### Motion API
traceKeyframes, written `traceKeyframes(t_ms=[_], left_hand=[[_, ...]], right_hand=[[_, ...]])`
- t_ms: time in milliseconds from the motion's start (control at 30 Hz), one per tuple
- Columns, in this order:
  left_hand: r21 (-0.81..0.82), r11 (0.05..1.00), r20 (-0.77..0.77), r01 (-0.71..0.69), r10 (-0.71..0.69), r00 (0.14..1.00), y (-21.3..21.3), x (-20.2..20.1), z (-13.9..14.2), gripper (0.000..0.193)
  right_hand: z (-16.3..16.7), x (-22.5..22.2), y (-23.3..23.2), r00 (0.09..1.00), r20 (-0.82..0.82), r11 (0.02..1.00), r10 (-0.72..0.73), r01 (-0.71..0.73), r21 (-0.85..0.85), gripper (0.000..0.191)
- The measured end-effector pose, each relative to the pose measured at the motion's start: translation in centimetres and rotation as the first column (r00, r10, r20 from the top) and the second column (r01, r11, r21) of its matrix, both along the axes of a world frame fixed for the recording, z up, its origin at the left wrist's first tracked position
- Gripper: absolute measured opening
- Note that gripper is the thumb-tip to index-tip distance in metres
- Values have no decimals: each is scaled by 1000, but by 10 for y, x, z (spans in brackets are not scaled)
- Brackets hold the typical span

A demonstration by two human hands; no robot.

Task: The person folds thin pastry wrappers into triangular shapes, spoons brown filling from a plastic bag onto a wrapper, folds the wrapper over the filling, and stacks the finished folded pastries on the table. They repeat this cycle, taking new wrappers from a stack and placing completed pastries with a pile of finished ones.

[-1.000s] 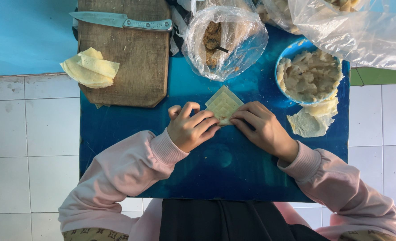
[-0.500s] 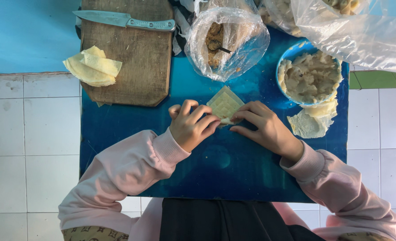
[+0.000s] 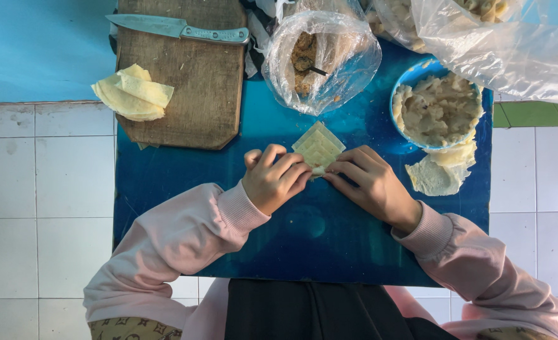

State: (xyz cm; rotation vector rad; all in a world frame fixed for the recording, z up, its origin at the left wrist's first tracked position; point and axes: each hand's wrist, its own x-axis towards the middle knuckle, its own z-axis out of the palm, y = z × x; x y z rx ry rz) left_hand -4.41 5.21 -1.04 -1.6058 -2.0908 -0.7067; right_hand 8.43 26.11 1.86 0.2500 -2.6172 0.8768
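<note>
Two pink-sleeved arms reach over a blue table point(image 3: 304, 245) that stands on a white tiled floor point(image 3: 40, 189), and this table carries everything else. Next in size, a crumpled clear plastic sheet point(image 3: 512, 50) hangs over the far right corner, partly covering what looks like more food beneath it. A brown wooden cutting board point(image 3: 197, 88) lies at the far left of the table, with a long knife point(image 3: 178, 28) across its far edge and a small stack of pale yellow wrappers point(image 3: 133, 93) overhanging its left side. Just right of the board, an open clear bag point(image 3: 320, 56) holds a brownish filling with a dark utensil handle sticking out of it. A blue bowl point(image 3: 397, 94) of pale mashed dough sits at the right, and a torn lump of the same dough point(image 3: 439, 173) lies on the table, touching the bowl's near rim. At the centre, the left hand point(image 3: 273, 179) and the right hand point(image 3: 370, 182) meet, fingers curled and pinching the near corner of a square pastry wrapper point(image 3: 318, 146). That wrapper lies flat on the table between the bag and the hands, with one corner pointing away from the person.
</note>
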Motion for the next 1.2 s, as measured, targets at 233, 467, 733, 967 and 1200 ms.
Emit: traceKeyframes(t_ms=[233, 467, 733, 967, 1200], left_hand=[[-8, 1000, 34, -20, 20, 999, 1, -1, -1, 16], [9, 1000, 82, -9, 8, 997, 2, -2, -6, 16], [-125, 987, 295, -102, 135, 946, 7, -2, -7, 12], [-168, 973, 314, -161, 208, 927, 11, 0, -4, 18], [-200, 966, 322, -163, 222, 920, 14, 1, 2, 17]], right_hand=[[0, -5, -8, 997, 6, 997, -71, 71, -42, 22], [5, -1, -5, 998, 56, 997, -20, 24, -74, 28], [7, -6, -5, 995, 82, 994, -52, 60, -95, 19], [7, -9, -9, 993, 84, 994, -86, 91, -55, 24], [9, -7, -11, 989, 125, 995, -79, 87, -56, 24]])
